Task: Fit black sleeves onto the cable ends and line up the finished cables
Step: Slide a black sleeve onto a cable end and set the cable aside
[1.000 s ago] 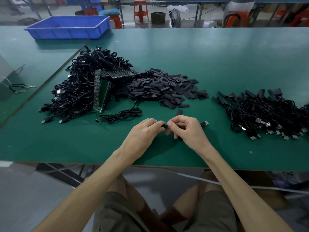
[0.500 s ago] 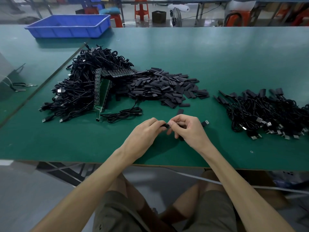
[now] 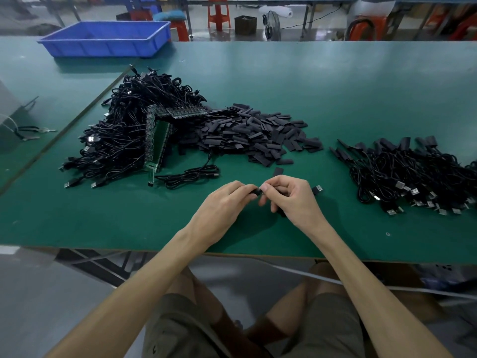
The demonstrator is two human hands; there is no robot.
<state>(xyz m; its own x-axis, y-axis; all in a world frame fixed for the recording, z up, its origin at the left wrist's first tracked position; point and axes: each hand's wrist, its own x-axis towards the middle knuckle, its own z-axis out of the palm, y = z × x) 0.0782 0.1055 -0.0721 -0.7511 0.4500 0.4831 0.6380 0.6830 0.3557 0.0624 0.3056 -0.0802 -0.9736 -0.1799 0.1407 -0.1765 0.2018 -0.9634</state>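
My left hand (image 3: 224, 205) and my right hand (image 3: 291, 200) meet over the green table near its front edge. Between their fingertips they pinch a small black sleeve (image 3: 255, 191) on a cable end. The same cable's USB plug (image 3: 318, 189) pokes out to the right of my right hand. A heap of loose black sleeves (image 3: 254, 133) lies behind the hands. Left of it sits a big tangle of unsleeved cables (image 3: 129, 135). Sleeved cables (image 3: 413, 174) lie spread at the right.
A green circuit board strip (image 3: 157, 140) leans in the cable tangle. One coiled cable (image 3: 191, 175) lies just left of my hands. A single sleeve (image 3: 278, 171) rests behind them. A blue bin (image 3: 105, 38) stands at the far left.
Both hands stay together at the same spot; only the fingers shift slightly on the sleeve and cable end.
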